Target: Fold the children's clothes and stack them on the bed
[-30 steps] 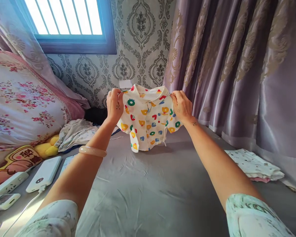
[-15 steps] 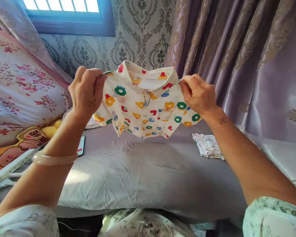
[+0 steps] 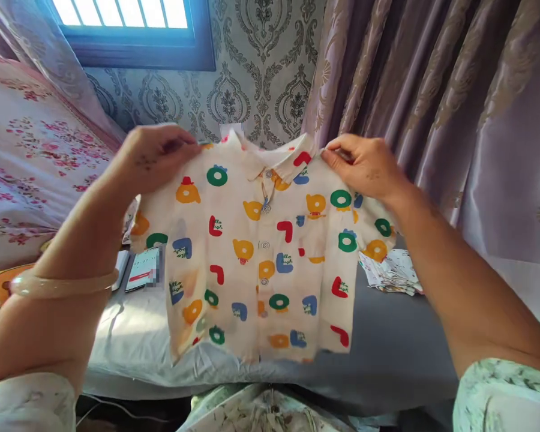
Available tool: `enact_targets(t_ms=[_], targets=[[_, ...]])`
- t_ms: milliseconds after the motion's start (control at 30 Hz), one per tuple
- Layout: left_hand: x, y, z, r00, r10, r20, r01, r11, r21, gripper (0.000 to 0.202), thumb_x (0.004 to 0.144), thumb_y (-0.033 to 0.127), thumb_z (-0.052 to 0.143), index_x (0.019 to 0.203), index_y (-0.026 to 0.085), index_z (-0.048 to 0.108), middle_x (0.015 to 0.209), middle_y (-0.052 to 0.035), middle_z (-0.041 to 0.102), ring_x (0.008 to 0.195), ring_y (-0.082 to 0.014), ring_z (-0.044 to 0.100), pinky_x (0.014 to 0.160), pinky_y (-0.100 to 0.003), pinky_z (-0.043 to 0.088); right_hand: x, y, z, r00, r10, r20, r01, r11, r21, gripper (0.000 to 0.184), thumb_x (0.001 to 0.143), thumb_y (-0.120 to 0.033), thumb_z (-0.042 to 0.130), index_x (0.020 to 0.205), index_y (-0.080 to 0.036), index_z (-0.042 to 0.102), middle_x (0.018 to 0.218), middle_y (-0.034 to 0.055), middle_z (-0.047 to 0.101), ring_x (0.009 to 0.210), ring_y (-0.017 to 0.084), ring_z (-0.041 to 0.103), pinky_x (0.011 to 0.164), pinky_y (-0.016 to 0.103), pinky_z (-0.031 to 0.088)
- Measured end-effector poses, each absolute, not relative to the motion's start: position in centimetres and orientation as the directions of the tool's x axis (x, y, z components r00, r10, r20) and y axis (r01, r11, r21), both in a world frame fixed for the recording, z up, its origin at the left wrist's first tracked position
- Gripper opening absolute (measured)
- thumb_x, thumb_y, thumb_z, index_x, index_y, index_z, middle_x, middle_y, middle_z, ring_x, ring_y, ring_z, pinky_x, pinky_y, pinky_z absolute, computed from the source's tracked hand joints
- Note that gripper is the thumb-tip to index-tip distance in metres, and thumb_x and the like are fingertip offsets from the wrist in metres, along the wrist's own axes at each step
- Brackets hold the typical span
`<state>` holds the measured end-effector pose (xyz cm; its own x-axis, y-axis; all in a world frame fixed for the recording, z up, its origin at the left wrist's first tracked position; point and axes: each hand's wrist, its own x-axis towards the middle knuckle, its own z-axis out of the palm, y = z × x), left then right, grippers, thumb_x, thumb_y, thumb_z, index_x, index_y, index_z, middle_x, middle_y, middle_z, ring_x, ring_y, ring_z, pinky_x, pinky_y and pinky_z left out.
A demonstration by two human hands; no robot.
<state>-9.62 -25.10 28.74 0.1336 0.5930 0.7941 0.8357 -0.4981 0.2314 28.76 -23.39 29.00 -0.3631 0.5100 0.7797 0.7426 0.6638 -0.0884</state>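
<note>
A small cream child's shirt [image 3: 261, 258] printed with red, yellow, green and blue shapes hangs spread out in front of me, collar up, buttons facing me. My left hand [image 3: 150, 159] pinches its left shoulder, fingers closed on the cloth. My right hand [image 3: 364, 165] pinches the right shoulder the same way. The hem hangs just above the grey bed sheet [image 3: 396, 354].
A folded patterned cloth [image 3: 391, 273] lies on the sheet at the right. A phone [image 3: 144, 270] lies at the left by a floral quilt [image 3: 31, 162]. Purple curtains [image 3: 454, 108] hang at the right, a window [image 3: 126, 24] at the top left.
The shirt has come closer to me and dropped open to its full length; both hands keep their hold on the shoulders. The camera has pulled back from the bed.
</note>
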Motion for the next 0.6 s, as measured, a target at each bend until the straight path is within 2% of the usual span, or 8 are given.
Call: enact_targets(t_ms=[100, 167, 300, 467, 600], targets=[[-9.9, -20.0, 25.5, 0.212, 0.698, 0.684, 0.835, -0.493, 0.244, 0.036, 0.087, 0.045, 0.055, 0.093, 0.013, 0.070, 0.068, 0.0027, 0.059, 0.064, -0.0077, 0.044, 0.068, -0.022, 0.042, 28.7, -19.2, 25.8, -0.397, 0.623, 0.674, 0.775, 0.621, -0.117, 0.031, 0.094, -0.045, 0.053, 0.099, -0.021, 0.071, 0.082, 0.0016, 0.070, 0.073, 0.017, 0.060, 0.068, 0.028, 0.041], [-9.9, -16.9, 22.7, 0.292, 0.757, 0.585, 0.831, -0.504, 0.237, 0.040, 0.088, 0.047, 0.050, 0.094, 0.013, 0.069, 0.074, 0.0000, 0.064, 0.069, -0.0104, 0.049, 0.067, -0.022, 0.042, 28.5, -16.9, 23.3, -0.415, 0.688, 0.596, 0.806, 0.582, -0.111, 0.030, 0.095, -0.042, 0.050, 0.102, -0.021, 0.070, 0.085, 0.0019, 0.071, 0.076, 0.017, 0.061, 0.068, 0.028, 0.040], [-9.2, -11.4, 16.1, 0.317, 0.819, 0.478, 0.871, -0.451, 0.196, 0.036, 0.088, 0.046, 0.047, 0.093, 0.019, 0.070, 0.087, -0.0039, 0.069, 0.077, -0.0160, 0.059, 0.069, -0.024, 0.043, 27.8, -13.2, 17.9, -0.410, 0.801, 0.436, 0.881, 0.471, -0.037, 0.031, 0.099, -0.039, 0.042, 0.106, -0.023, 0.068, 0.100, 0.0035, 0.072, 0.087, 0.019, 0.064, 0.067, 0.027, 0.038], [-7.7, -7.8, 8.6, 0.220, 0.908, 0.355, 0.938, -0.297, 0.177, 0.028, 0.089, 0.036, 0.047, 0.093, 0.020, 0.070, 0.090, -0.0067, 0.068, 0.086, -0.0199, 0.062, 0.073, -0.025, 0.044, 26.6, -9.7, 11.2, -0.384, 0.883, 0.270, 0.921, 0.386, 0.048, 0.032, 0.102, -0.037, 0.037, 0.111, -0.025, 0.064, 0.114, 0.0054, 0.068, 0.098, 0.020, 0.064, 0.074, 0.028, 0.040], [-6.9, -7.5, 5.0, 0.172, 0.934, 0.312, 0.954, -0.237, 0.185, 0.030, 0.094, 0.033, 0.041, 0.100, 0.018, 0.067, 0.095, -0.0089, 0.065, 0.091, -0.0218, 0.061, 0.077, -0.028, 0.044, 26.2, -8.3, 7.6, -0.357, 0.918, 0.170, 0.934, 0.351, 0.067, 0.035, 0.103, -0.038, 0.031, 0.116, -0.027, 0.062, 0.119, 0.0052, 0.065, 0.101, 0.020, 0.063, 0.079, 0.031, 0.042]])
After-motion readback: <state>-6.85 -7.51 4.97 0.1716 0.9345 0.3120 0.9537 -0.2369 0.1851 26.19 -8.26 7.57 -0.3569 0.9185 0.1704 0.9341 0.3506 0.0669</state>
